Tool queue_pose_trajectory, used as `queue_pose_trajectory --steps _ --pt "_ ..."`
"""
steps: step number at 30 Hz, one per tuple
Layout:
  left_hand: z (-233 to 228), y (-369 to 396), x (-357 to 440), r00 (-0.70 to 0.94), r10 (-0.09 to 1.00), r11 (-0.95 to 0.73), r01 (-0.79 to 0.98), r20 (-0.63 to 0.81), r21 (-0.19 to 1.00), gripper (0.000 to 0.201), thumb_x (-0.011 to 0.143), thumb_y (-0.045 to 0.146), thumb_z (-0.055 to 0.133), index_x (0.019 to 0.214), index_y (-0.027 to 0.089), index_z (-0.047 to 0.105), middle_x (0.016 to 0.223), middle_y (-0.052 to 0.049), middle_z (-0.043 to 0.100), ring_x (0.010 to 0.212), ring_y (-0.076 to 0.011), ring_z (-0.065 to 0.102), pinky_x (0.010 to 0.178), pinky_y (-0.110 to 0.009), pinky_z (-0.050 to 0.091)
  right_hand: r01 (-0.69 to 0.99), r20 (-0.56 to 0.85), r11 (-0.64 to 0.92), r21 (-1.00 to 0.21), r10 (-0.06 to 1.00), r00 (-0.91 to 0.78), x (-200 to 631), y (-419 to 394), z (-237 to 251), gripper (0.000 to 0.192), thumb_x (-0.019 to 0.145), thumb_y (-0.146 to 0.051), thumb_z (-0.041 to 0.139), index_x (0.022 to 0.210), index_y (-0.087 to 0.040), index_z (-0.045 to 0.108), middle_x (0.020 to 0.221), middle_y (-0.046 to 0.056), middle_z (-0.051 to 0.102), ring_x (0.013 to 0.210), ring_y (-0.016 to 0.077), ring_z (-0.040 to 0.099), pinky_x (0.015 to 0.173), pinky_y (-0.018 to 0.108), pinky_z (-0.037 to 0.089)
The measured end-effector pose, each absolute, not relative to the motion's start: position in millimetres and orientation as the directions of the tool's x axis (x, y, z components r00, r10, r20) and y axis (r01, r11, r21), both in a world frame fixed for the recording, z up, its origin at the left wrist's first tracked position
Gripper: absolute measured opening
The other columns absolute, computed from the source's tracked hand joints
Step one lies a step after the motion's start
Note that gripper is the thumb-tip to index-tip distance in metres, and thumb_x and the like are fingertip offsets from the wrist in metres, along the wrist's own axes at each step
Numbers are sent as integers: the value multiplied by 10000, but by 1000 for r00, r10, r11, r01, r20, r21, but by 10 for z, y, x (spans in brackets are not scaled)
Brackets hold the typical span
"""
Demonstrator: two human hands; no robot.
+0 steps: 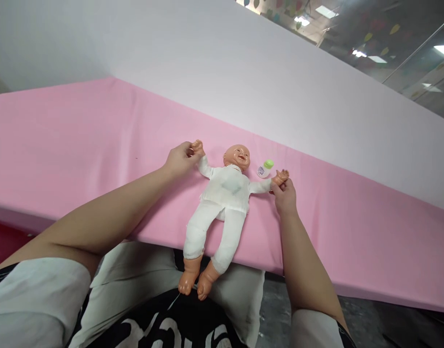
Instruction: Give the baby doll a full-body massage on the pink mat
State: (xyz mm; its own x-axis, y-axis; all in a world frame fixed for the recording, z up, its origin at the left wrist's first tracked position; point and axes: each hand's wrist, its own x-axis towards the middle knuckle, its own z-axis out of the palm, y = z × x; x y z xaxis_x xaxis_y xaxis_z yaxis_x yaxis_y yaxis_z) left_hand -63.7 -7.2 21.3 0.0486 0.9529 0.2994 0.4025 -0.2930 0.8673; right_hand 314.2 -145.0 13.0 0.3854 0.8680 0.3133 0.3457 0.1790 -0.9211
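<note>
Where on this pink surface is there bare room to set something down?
Two wide patches of the pink surface look free: left of the left hand, bar a tiny dark speck, and right of the right hand, both along the white wall. Between the hands is crowded with the doll and small bottle.

A pale wall (214,67) topped by glass (345,29) showing bright lights (326,11) stands behind a pink-covered table (352,227) over dark floor (274,309).
</note>
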Motion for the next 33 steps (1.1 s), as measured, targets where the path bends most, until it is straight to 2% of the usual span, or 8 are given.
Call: queue_pose_trajectory --steps 4,7,10,13,18,20,25,33 --pt "52 211 -731 17 1000 2 227 -6 974 261 754 325 767 935 181 646 809 -74 729 712 -226 720 685 -339 582 144 -52 -131 -981 889 455 3396 -1368 18 576 830 -340 765 1377 -233 622 998 47 749 735 162 726 635 283 670" --pt "-14 282 -727 31 998 43 121 -47 992 285 730 314 791 933 183 640 791 -76 714 717 -237 731 694 -365 607 112 -134 -200 -973 894 428 3435 -1353 -29 537 822 -294 766 1343 -236 651 898 9 714 646 122 695 617 251 670" --pt "10 223 -691 50 999 -9 57 6 998 328 721 316 797 970 184 629 840 -62 706 725 -227 728 692 -373 616 111 -44 -101 -989 903 428 3385 -1362 -15 596 823 -336 771 1391 -260 608 990 18 727 756 154 735 651 279 682" --pt "110 66 -653 97 985 -155 108 144 982 340 731 361 797 971 185 633 882 -52 720 756 -211 717 709 -347 598 195 151 76 -978 901 408 3251 -1402 39 634 795 -386 798 1374 -239 586 1112 63 742 920 221 758 746 358 691" --pt "330 -311 -573 341 842 -505 228 418 832 377 770 455 789 1024 183 729 1024 -62 781 860 -198 714 781 -304 569 498 457 337 -799 878 141 2823 -1585 178 412 805 -350 806 1168 -244 641 1257 92 731 1123 250 738 947 418 637" --pt "379 -430 -537 501 723 -644 241 475 726 323 793 429 766 1018 197 774 987 -53 790 863 -197 718 798 -301 566 622 503 426 -657 862 -59 2652 -1672 245 319 837 -276 758 1143 -255 668 1173 72 755 1089 246 740 981 441 621" --pt "354 -513 -493 730 404 -877 137 551 461 249 800 238 706 1027 247 808 1044 -49 800 993 -214 725 878 -310 570 772 526 569 -284 766 -370 2452 -1800 350 386 795 -123 680 1150 -269 722 1246 89 744 1157 282 700 1017 486 608" --pt "367 -569 -493 798 307 -932 143 519 332 236 818 177 693 1010 266 796 1083 -36 804 1006 -215 714 936 -337 557 781 499 614 -119 717 -487 2395 -1875 362 498 799 -88 638 1253 -276 719 1314 85 735 1233 306 679 1046 507 609"
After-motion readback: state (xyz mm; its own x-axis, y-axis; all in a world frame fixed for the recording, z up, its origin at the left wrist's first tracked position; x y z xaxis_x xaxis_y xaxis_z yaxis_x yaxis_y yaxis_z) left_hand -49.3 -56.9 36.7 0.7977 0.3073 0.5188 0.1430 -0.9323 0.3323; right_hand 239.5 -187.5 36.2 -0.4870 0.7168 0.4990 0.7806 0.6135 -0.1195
